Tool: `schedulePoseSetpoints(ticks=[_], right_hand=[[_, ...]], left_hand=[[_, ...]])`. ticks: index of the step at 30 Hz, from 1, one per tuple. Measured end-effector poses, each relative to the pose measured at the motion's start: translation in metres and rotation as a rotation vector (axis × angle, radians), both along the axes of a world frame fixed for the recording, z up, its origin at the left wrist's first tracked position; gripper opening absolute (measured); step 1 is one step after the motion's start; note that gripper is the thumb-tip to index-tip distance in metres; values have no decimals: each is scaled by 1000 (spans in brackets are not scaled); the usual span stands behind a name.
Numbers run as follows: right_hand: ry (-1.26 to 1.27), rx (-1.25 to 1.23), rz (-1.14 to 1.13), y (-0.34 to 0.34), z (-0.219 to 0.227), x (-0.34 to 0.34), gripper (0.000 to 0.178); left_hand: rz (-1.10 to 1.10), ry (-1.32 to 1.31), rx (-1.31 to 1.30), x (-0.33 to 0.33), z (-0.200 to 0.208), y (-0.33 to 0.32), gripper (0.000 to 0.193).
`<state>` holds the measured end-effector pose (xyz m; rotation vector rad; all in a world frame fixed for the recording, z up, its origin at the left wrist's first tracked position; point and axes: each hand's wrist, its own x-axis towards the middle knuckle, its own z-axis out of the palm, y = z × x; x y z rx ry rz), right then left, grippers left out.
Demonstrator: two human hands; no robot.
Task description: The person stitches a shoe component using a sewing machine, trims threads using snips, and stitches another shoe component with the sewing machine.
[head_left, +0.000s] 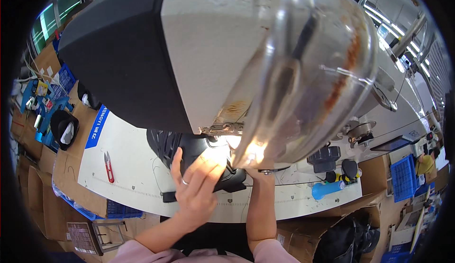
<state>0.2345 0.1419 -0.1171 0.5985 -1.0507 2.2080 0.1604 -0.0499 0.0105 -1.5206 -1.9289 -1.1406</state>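
Observation:
A large sewing machine head (208, 50), grey and black with a clear plastic guard, fills the upper middle. Its lamp lights a black sewn piece (189, 148) with a slotted panel and a strap end, lying under the needle area. My left hand (196, 185), a ring on one finger, rests on this piece with its fingers stretched out and lying on the material. From the lower edge my right forearm reaches up to my right hand (259, 173) at the far side of the piece. The guard and machine head hide its fingers, so its grip does not show.
Red thread snips (109, 168) lie on the white table (132, 187) at left. A blue cylinder (327, 189) and a black knob (324, 159) are at right. Black caps (65, 128) sit on cardboard far left. A cardboard box (327, 230) with black pieces stands below right.

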Motion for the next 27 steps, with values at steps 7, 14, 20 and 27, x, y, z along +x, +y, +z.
schedulePoseSetpoints(ticks=[7,14,20,27], right_hand=[[-755,434,-537,-5,28,-2,35],[-834,568,-1004,7,-7,-13,15],[-754,583,-790,-16,53,-13,14],[-759,312,-637,-19,58,-16,15]], left_hand=[[104,23,51,5,-6,6,38],[-31,38,30,-16,-5,2,33],[-122,131,69,-38,-6,-5,34],[-222,174,94,-68,4,0,36]])
